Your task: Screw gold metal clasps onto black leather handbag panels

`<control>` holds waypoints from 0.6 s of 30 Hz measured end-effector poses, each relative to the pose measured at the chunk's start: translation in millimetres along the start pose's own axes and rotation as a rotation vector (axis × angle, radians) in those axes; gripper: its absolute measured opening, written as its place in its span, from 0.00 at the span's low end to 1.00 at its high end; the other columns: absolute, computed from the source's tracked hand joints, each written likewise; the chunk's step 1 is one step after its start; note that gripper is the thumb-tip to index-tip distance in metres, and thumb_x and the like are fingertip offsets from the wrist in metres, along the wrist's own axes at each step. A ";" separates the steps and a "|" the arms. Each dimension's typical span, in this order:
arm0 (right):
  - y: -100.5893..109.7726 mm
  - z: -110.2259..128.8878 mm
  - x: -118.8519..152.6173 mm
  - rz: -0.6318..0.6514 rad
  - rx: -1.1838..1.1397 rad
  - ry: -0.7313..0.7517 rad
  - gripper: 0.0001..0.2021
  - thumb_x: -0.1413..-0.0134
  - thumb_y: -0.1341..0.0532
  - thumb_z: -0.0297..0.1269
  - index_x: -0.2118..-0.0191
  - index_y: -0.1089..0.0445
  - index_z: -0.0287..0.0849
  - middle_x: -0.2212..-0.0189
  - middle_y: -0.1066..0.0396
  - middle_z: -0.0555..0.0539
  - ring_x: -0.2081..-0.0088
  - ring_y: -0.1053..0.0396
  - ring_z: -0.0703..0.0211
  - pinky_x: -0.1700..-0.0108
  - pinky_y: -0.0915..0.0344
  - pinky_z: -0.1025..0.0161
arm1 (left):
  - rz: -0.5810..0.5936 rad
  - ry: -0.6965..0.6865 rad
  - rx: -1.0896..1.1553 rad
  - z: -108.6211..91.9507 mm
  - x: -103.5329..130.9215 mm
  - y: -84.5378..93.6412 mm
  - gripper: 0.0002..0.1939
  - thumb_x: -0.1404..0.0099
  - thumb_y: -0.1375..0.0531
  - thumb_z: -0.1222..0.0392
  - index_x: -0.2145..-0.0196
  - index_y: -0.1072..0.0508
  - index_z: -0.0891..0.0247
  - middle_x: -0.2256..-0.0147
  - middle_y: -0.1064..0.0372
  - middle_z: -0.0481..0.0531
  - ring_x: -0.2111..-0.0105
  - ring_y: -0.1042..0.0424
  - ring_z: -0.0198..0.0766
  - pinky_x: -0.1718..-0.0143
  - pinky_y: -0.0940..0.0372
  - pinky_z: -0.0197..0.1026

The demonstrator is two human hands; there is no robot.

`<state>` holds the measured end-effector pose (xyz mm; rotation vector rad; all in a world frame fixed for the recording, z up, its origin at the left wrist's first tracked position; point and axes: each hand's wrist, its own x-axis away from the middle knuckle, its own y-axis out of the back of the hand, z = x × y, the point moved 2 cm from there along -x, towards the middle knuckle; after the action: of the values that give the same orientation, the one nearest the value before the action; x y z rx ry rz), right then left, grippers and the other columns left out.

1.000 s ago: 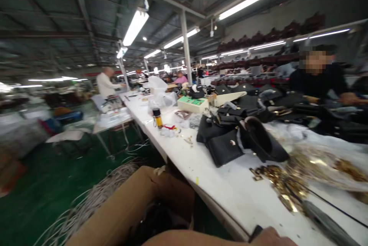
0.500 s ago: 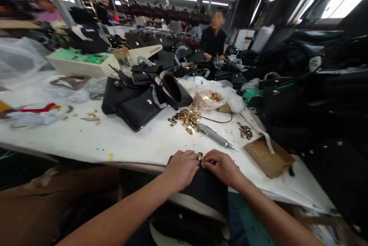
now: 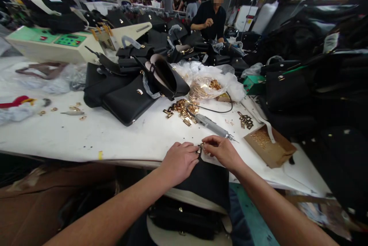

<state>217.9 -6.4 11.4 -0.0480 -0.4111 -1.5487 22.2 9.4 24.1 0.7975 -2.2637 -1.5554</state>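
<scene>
A black handbag (image 3: 207, 182) with pale lining lies in my lap against the table edge. My left hand (image 3: 180, 163) grips its top edge, fingers curled beside a small gold metal fitting (image 3: 199, 149). My right hand (image 3: 223, 152) pinches a small gold-coloured metal piece (image 3: 203, 146) close to that fitting; the fingertips partly hide it. Beyond my hands, a grey electric screwdriver (image 3: 214, 126) rests on the table, its bit pointing right. A heap of gold metal fittings (image 3: 184, 109) is behind it.
The white table (image 3: 71, 138) holds black bags (image 3: 130, 104), a plastic bag of gold parts (image 3: 205, 85), darker metal fittings (image 3: 245, 120) and an open cardboard box (image 3: 268, 144) with small parts. A green-topped machine (image 3: 54, 46) stands back left. A person in black (image 3: 211, 18) is across the table.
My view has tilted downward and shifted slightly. My hands stay together at the bag's edge, the right fingers slightly raised. The person across has lifted one hand.
</scene>
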 end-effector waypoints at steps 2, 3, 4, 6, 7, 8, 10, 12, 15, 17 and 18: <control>-5.3 -3.8 -2.5 -0.006 -0.105 -0.030 0.14 0.52 0.32 0.43 0.62 0.26 0.39 0.72 0.24 0.50 0.72 0.29 0.60 0.69 0.34 0.64 | -0.001 -0.009 0.012 2.4 -1.2 -0.3 0.05 0.28 0.40 0.60 0.60 0.23 0.58 0.53 0.24 0.49 0.47 0.31 0.44 0.56 0.39 0.48; -7.5 -5.3 -3.3 -0.015 -0.127 -0.032 0.13 0.53 0.31 0.43 0.64 0.26 0.40 0.73 0.25 0.50 0.73 0.30 0.61 0.69 0.35 0.65 | -0.004 -0.010 0.019 3.4 -1.7 -0.5 0.05 0.28 0.40 0.59 0.60 0.23 0.58 0.53 0.24 0.49 0.47 0.31 0.44 0.56 0.39 0.48; -9.2 -6.2 -3.8 -0.024 -0.132 -0.031 0.12 0.53 0.31 0.42 0.65 0.27 0.40 0.73 0.24 0.50 0.73 0.30 0.61 0.70 0.35 0.65 | -0.007 -0.009 0.027 4.2 -2.0 -0.7 0.05 0.29 0.40 0.59 0.60 0.23 0.57 0.53 0.24 0.49 0.47 0.31 0.45 0.55 0.39 0.49; -11.3 -5.8 -4.0 -0.036 -0.123 -0.040 0.11 0.52 0.31 0.42 0.67 0.26 0.40 0.73 0.23 0.48 0.73 0.29 0.61 0.69 0.35 0.66 | -0.013 0.000 0.046 5.7 -2.5 -1.4 0.04 0.29 0.39 0.59 0.59 0.23 0.56 0.53 0.23 0.48 0.46 0.31 0.45 0.55 0.39 0.49; -11.7 -4.8 -3.8 -0.040 -0.118 -0.056 0.11 0.52 0.31 0.41 0.67 0.26 0.40 0.73 0.23 0.48 0.73 0.28 0.61 0.69 0.35 0.66 | -0.016 0.007 0.057 6.2 -2.7 -1.8 0.04 0.29 0.38 0.59 0.59 0.23 0.56 0.53 0.23 0.47 0.46 0.31 0.45 0.54 0.39 0.49; -11.7 -3.4 -3.4 -0.046 -0.113 -0.076 0.10 0.52 0.31 0.41 0.67 0.26 0.40 0.74 0.22 0.47 0.74 0.28 0.61 0.70 0.35 0.67 | -0.020 0.015 0.070 6.7 -2.9 -2.2 0.04 0.30 0.38 0.59 0.58 0.24 0.56 0.53 0.23 0.47 0.46 0.31 0.45 0.53 0.40 0.50; -11.6 -0.6 -2.3 -0.062 -0.093 -0.111 0.09 0.52 0.32 0.39 0.68 0.27 0.40 0.75 0.23 0.48 0.76 0.30 0.63 0.73 0.38 0.68 | -0.029 0.034 0.100 7.1 -3.3 -2.7 0.06 0.31 0.37 0.59 0.56 0.25 0.56 0.52 0.24 0.47 0.46 0.32 0.45 0.51 0.40 0.50; -12.5 0.8 -1.2 -0.067 -0.073 -0.131 0.08 0.52 0.32 0.39 0.69 0.27 0.40 0.77 0.23 0.48 0.78 0.32 0.64 0.75 0.40 0.68 | -0.035 0.069 0.132 6.7 -3.4 -2.2 0.10 0.33 0.35 0.60 0.54 0.26 0.56 0.52 0.25 0.48 0.46 0.31 0.44 0.50 0.39 0.49; -16.1 -1.4 -1.1 -0.050 -0.079 -0.137 0.09 0.51 0.33 0.41 0.68 0.27 0.40 0.76 0.23 0.47 0.78 0.32 0.64 0.75 0.40 0.68 | -0.040 0.131 0.155 5.3 -2.4 0.2 0.14 0.35 0.33 0.61 0.53 0.29 0.57 0.52 0.26 0.49 0.49 0.30 0.44 0.51 0.39 0.49; -17.4 -4.8 -2.1 -0.046 -0.071 -0.127 0.10 0.50 0.33 0.42 0.68 0.27 0.40 0.75 0.22 0.47 0.76 0.30 0.62 0.74 0.38 0.68 | -0.039 0.137 0.165 5.2 -1.6 1.0 0.16 0.35 0.33 0.61 0.51 0.30 0.58 0.52 0.26 0.50 0.50 0.30 0.44 0.51 0.39 0.49; -16.6 -6.6 -2.5 -0.051 -0.058 -0.118 0.10 0.49 0.33 0.42 0.67 0.27 0.40 0.74 0.22 0.46 0.75 0.29 0.62 0.74 0.37 0.68 | -0.040 0.128 0.173 6.2 -1.6 0.7 0.16 0.35 0.33 0.62 0.51 0.30 0.57 0.51 0.26 0.50 0.49 0.30 0.44 0.50 0.39 0.49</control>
<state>203.3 -6.5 0.8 -0.1754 -0.4638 -1.6131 20.2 15.3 22.5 0.9642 -2.3242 -1.2970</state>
